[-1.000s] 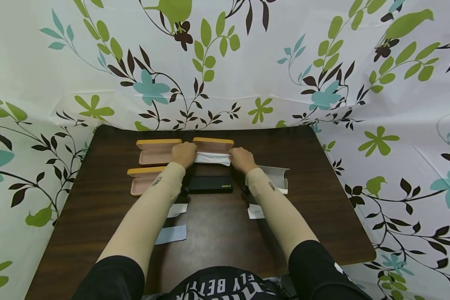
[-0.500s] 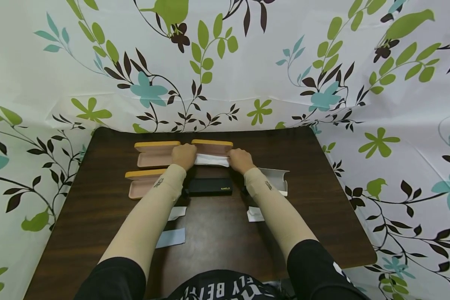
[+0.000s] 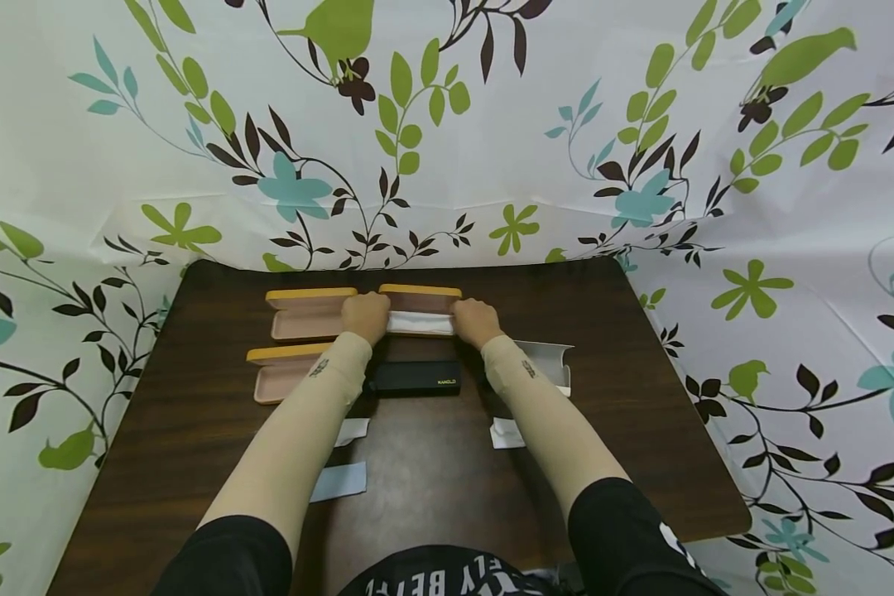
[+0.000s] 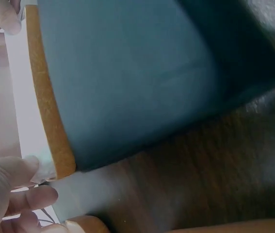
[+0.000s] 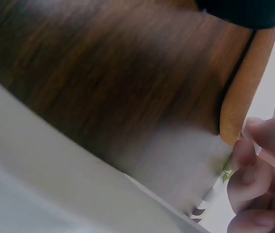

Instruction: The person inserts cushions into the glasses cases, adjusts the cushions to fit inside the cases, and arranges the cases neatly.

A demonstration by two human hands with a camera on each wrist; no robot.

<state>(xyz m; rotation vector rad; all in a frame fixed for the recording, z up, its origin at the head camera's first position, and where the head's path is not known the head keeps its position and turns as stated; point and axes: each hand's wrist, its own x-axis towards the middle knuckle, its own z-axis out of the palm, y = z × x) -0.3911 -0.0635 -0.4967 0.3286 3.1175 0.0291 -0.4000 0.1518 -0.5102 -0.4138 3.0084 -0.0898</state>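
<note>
An open glasses case (image 3: pixel 420 301) with a yellow outside and pink lining stands at the back middle of the table. A white wrapped bundle (image 3: pixel 420 324) lies lengthwise in its lower half, along the front edge. My left hand (image 3: pixel 366 317) pinches the bundle's left end, thumb (image 4: pixel 24 169) on top and fingers just outside the case. At the other end my right hand (image 3: pixel 476 321) pinches it too, with thumb tip (image 5: pixel 256 127) at the case corner and the other fingers curled below. What the wrap contains is hidden.
Two more open glasses cases (image 3: pixel 309 314) (image 3: pixel 286 377) stand on the left. A black box (image 3: pixel 413 378) with gold lettering lies in front of the hands. An opened white carton (image 3: pixel 547 362) is by the right forearm. White pieces (image 3: pixel 507 434) and a pale blue cloth (image 3: pixel 340 481) lie nearer.
The white bundle has settled lower and straighter in the case, so the front edge now shows below it. Both hands keep their hold at its ends. The head view has tilted slightly up.
</note>
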